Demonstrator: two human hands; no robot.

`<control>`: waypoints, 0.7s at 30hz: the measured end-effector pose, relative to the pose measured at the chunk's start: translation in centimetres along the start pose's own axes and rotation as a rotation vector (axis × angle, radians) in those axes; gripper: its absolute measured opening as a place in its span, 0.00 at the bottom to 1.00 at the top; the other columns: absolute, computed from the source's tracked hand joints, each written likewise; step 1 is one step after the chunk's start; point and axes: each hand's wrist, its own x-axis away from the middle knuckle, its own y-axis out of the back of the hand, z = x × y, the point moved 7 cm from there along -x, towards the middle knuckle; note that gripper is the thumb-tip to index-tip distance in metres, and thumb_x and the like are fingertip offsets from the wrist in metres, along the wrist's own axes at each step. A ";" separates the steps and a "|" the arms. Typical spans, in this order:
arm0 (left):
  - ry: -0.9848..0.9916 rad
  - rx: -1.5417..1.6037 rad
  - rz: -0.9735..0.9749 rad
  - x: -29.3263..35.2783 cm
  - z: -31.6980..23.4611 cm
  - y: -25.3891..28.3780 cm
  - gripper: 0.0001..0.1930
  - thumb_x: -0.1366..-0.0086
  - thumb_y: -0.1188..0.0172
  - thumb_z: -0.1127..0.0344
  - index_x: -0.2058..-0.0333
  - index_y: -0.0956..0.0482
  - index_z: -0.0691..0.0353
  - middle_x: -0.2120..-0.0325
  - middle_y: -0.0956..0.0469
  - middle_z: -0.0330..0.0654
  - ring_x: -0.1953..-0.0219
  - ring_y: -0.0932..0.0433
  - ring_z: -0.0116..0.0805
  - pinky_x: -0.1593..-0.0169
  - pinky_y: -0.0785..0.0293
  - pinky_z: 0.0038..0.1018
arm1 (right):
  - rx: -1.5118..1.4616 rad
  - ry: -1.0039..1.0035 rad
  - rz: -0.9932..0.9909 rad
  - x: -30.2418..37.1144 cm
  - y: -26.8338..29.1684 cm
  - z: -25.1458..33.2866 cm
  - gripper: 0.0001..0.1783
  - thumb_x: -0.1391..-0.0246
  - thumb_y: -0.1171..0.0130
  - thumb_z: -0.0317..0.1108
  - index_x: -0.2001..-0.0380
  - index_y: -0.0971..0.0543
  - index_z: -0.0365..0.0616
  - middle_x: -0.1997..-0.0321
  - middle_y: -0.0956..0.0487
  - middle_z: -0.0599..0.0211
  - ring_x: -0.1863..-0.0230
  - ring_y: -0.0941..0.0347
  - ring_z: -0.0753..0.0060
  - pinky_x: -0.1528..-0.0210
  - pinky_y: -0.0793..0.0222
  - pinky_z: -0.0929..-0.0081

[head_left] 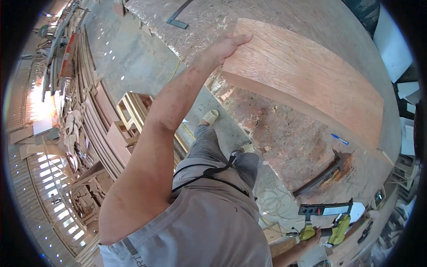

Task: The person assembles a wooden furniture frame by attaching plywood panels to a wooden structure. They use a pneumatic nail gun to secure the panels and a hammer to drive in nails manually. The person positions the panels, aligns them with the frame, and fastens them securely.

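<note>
My left hand [233, 46] grips the far left end of a long plywood box [307, 73], its thumb over the top face and the other fingers mostly hidden. The box lies on the worktable [275, 120], its near side wall showing under the pale top. At the lower right, my right hand [312, 237] is closed round the handle of a yellow-green and black nail gun [339, 229], held beside the table's near edge, apart from the box. A blue pen [340, 139] lies close to the box. Nearer me rests a dark hammer [318, 175].
A dark metal square [179, 23] and wood shavings lie on the far part of the table. Stacked boards [100, 115] and wooden frames [133, 109] stand on the floor at left. A thin hose [273, 200] coils beneath the near edge.
</note>
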 end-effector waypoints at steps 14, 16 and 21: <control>-0.071 0.021 0.057 0.5 -0.7 -0.7 0.18 0.35 0.36 0.62 0.50 0.21 0.66 0.59 0.17 0.45 0.60 0.18 0.32 0.56 0.21 0.30 | 0.213 0.692 0.403 36.7 -20.9 15.4 0.32 0.47 0.34 0.40 0.44 0.31 0.31 0.50 0.23 0.50 0.73 0.26 0.69 0.70 0.29 0.73; -0.059 -0.014 0.085 0.5 -0.7 -1.0 0.18 0.35 0.37 0.61 0.50 0.20 0.66 0.60 0.16 0.45 0.60 0.17 0.32 0.56 0.21 0.30 | 0.186 0.607 0.493 39.7 -25.6 15.0 0.36 0.48 0.33 0.37 0.41 0.35 0.31 0.48 0.25 0.43 0.75 0.25 0.70 0.73 0.27 0.77; -0.165 -0.028 0.080 -0.6 0.3 -0.6 0.20 0.37 0.36 0.57 0.52 0.20 0.65 0.62 0.16 0.47 0.61 0.17 0.34 0.56 0.22 0.30 | 0.314 0.553 0.721 46.3 -36.0 16.5 0.40 0.49 0.33 0.38 0.38 0.38 0.30 0.48 0.25 0.38 0.76 0.23 0.70 0.77 0.26 0.80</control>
